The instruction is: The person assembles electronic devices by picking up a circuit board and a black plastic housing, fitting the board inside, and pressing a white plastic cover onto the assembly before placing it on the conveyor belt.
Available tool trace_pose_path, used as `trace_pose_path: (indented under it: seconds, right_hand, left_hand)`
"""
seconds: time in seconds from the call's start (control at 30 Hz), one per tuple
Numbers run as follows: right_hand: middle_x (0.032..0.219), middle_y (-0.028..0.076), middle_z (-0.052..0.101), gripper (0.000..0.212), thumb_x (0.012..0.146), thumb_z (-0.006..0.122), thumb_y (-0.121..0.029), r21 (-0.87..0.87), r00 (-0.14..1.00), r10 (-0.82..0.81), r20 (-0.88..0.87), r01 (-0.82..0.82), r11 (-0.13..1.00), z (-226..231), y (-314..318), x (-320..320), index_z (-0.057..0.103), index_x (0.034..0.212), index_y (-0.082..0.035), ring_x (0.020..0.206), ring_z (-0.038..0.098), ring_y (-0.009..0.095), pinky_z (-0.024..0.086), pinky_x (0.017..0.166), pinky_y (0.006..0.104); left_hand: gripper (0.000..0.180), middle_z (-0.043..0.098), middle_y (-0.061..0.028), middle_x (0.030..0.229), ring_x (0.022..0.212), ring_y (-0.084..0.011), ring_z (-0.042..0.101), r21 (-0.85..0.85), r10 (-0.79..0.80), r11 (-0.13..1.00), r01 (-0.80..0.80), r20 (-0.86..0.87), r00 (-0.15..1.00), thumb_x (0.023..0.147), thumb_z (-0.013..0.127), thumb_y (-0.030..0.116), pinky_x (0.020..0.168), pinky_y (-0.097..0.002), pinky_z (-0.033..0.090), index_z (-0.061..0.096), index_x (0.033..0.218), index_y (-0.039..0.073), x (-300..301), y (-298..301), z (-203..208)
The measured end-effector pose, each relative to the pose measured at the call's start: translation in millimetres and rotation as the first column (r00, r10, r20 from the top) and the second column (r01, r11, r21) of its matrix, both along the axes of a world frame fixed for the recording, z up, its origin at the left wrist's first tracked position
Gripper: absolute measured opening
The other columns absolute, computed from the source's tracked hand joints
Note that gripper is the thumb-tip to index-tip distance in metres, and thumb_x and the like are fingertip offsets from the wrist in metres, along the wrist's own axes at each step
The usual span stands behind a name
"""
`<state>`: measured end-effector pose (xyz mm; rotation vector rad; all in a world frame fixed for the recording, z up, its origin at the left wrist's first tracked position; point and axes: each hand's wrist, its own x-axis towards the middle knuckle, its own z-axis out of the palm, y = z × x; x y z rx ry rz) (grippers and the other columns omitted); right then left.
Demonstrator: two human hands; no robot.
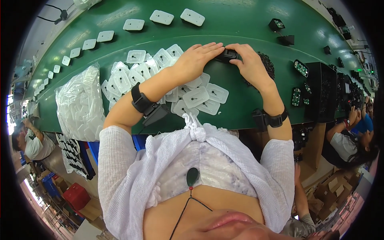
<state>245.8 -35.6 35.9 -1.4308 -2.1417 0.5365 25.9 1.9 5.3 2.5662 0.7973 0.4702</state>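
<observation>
A small black plastic housing (227,55) lies on the green bench between my two hands. My right hand (254,66) curves around its right end, with the thumb and fingers closed on it. My left hand (196,60) reaches in from the other side, fingers stretched out flat and close together, the tips at the housing's upper left edge. Under and beside my left forearm spreads a loose heap of translucent white plastic covers (196,97), each with a small dark mark. A pile of tiny black parts (267,66) sits partly behind my right hand.
White covers (133,25) stand in a curved row along the far side. A clear bag (82,104) of white pieces lies left. At right are black housings (277,25), circuit boards (296,97) and a tall black box (321,92). Other people sit at both ends.
</observation>
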Motion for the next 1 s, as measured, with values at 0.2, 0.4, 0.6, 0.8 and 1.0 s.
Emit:
trace_pose_path:
  seconds: [0.2,0.4,0.6,0.8,1.0]
  right_hand:
    - [0.110,0.011,0.059,0.038,0.075,0.064,0.005,0.066,0.999,0.046,0.008,-0.047,0.997,-10,0,1,0.057,0.111,-0.004,0.105,0.055,0.031,0.047,0.088,0.0383]
    - [0.114,0.011,0.058,0.041,0.072,0.062,0.011,0.143,0.998,-0.015,0.059,0.006,0.990,-19,-8,-6,0.057,0.110,-0.004,0.107,0.054,0.030,0.047,0.089,0.0374]
    - [0.115,0.011,0.058,0.043,0.072,0.059,0.013,0.156,0.994,-0.093,0.054,0.084,0.984,-22,-10,-8,0.058,0.110,-0.004,0.106,0.054,0.030,0.050,0.086,0.0369]
    - [0.113,0.010,0.059,0.043,0.071,0.057,0.015,0.129,0.988,-0.133,0.077,0.122,0.984,-21,-9,-10,0.059,0.109,-0.004,0.105,0.054,0.029,0.051,0.085,0.0368]
    - [0.105,0.009,0.063,0.038,0.076,0.063,0.003,-0.068,0.996,-0.070,0.056,0.074,0.995,-3,18,6,0.060,0.113,-0.004,0.100,0.058,0.025,0.051,0.082,0.0338]
  left_hand:
    - [0.066,0.038,-0.0090,0.147,0.135,-0.0247,0.035,0.093,-0.006,0.996,0.013,-0.075,0.997,0.077,0.047,-0.008,0.109,-0.0444,0.030,0.039,0.140,0.008,-1,-3,2]
    - [0.076,0.035,-0.0101,0.148,0.136,-0.0269,0.035,0.087,-0.003,0.996,0.009,-0.071,0.997,0.070,0.045,-0.014,0.110,-0.0438,0.030,0.036,0.142,0.008,1,-7,4]
    - [0.066,0.033,-0.0100,0.149,0.135,-0.0266,0.036,0.155,0.036,0.988,-0.024,-0.080,0.996,0.076,0.047,-0.007,0.110,-0.0425,0.031,0.036,0.141,0.004,7,-18,-1]
    - [0.062,0.037,-0.0105,0.147,0.134,-0.0258,0.037,0.262,0.041,0.965,0.001,-0.156,0.987,0.079,0.052,-0.001,0.109,-0.0412,0.033,0.038,0.139,0.002,7,-12,2]
    - [0.048,0.054,-0.0156,0.128,0.115,-0.0272,0.053,0.465,0.237,0.872,-0.154,-0.125,0.963,0.078,0.055,0.007,0.096,-0.0411,0.042,0.051,0.125,-0.004,35,-13,-7]
